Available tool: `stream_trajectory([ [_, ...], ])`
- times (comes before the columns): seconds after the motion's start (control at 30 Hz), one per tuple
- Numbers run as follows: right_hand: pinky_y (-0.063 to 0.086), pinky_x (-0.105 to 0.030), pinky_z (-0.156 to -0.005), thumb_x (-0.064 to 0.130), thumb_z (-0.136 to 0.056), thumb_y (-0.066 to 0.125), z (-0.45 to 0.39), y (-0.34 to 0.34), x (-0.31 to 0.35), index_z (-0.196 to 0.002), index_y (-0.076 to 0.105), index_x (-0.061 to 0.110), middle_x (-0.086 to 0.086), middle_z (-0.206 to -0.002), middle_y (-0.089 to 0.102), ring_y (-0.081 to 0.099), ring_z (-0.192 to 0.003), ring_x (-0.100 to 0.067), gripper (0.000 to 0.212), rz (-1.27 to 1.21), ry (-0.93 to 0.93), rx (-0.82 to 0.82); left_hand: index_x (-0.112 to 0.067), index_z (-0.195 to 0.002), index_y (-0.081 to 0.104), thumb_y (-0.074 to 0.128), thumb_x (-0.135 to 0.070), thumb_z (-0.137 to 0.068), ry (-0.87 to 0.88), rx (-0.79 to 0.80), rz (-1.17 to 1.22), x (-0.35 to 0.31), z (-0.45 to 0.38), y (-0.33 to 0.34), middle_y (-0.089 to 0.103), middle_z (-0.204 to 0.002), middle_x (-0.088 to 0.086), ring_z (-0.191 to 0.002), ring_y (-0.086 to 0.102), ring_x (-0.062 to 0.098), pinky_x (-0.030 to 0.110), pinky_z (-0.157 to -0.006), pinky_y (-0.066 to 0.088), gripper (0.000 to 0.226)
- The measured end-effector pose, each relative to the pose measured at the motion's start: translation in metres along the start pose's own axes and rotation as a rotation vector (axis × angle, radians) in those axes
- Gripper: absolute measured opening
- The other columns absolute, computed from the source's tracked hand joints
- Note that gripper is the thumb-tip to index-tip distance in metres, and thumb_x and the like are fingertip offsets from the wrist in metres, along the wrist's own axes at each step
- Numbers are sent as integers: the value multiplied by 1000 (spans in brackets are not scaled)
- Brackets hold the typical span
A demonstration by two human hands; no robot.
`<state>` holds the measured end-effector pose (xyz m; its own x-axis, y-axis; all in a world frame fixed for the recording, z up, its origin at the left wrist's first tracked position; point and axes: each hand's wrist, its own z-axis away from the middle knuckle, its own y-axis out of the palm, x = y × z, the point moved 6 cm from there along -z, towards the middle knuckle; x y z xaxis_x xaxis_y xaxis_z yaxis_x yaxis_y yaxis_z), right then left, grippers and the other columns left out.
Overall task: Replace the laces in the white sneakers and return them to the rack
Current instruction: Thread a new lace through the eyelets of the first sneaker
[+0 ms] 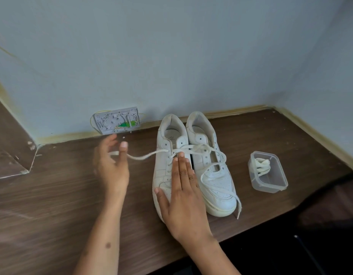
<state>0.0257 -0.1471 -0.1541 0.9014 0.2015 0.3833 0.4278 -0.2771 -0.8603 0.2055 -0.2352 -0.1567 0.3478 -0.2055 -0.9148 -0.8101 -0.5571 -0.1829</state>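
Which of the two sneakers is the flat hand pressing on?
The left sneaker, nearer the wall box: the right hand lies flat on it. The right sneaker, beside the plastic container, is untouched.

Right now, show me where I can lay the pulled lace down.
Bare floor left of your left hand; a strip between the right sneaker and plastic box; floor near the wall corner. Crowded: loose lace across both sneakers, under your right hand.
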Motion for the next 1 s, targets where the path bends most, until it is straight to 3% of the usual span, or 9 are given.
stream_trajectory([
  [0.13, 3, -31, -120, 46, -99, 33, -1, 1, 1, -155, 7, 7, -8, -163, 1, -1, -151, -19, 73, 16, 10, -5, -26, -114, 66, 54, -46, -93, 438, 289, -254, -46, 26, 35, 66, -105, -16, -103, 57, 8, 43, -101, 37, 31],
  [0.27, 6, -32, -120, 42, -98, 39, 0, 2, 0, -155, 13, 5, -11, -163, 7, 5, -151, -21, 73, 23, 11, -14, -23, -94, 69, 58, -31, -94, 547, 241, -272, -59, 40, 42, 69, -93, -17, -88, 62, 8, 38, -105, 33, 13],
  [0.33, 6, -32, -119, 44, -98, 38, -1, 2, -1, -154, 14, 5, -10, -163, 8, 6, -151, -21, 73, 28, 19, -19, -20, -93, 67, 59, -21, -93, 484, 133, -249, -54, 33, 34, 66, -87, -17, -80, 61, 11, 36, -99, 36, 8],
  [0.47, 5, -31, -119, 46, -98, 36, -1, 1, 0, -155, 13, 6, -8, -163, 6, 3, -151, -19, 73, 21, 23, -21, -10, -104, 60, 52, -20, -99, 87, -192, 9, -28, 11, -4, 65, -83, 0, -71, 56, 8, 26, -76, 44, 14],
  [0.57, 2, -30, -119, 47, -98, 32, -1, 0, 2, -155, 5, 9, -6, -163, -2, -3, -151, -16, 73, 10, 14, -7, -6, -109, 59, 52, -21, -101, -74, -246, 15, -7, 2, -19, 66, -89, 6, -74, 58, 7, 32, -77, 44, 18],
  [0.63, 0, -30, -119, 48, -98, 30, -1, 0, 3, -155, 3, 9, -5, -163, -4, -6, -150, -16, 74, 1, 12, 0, -13, -113, 60, 54, -32, -98, -57, -162, -50, -2, -1, -18, 67, -103, 3, -92, 62, 19, 38, -87, 47, 25],
  [0.7, 0, -30, -119, 47, -98, 30, -1, 0, 3, -155, 3, 8, -5, -163, -4, -5, -150, -16, 74, 3, 10, 3, -18, -119, 60, 53, -43, -94, 75, -6, -112, -8, 0, -6, 63, -116, -2, -107, 58, 19, 47, -97, 45, 35],
  [0.87, 10, -34, -118, 43, -98, 38, -1, 3, 2, -154, 15, 3, -12, -162, 9, 8, -150, -23, 73, 42, 30, -28, -23, -119, 64, 53, -47, -93, 473, 328, -242, -51, 27, 35, 64, -117, -9, -107, 58, 12, 44, -102, 38, 36],
  [1.0, 7, -35, -119, 42, -99, 38, -1, 6, 1, -155, 9, 5, -11, -162, 3, 4, -151, -22, 73, 76, 14, -5, -22, -100, 66, 65, -26, -93, 494, 342, -222, -54, 40, 49, 67, -98, -14, -94, 60, 10, 50, -102, 38, 8],
])
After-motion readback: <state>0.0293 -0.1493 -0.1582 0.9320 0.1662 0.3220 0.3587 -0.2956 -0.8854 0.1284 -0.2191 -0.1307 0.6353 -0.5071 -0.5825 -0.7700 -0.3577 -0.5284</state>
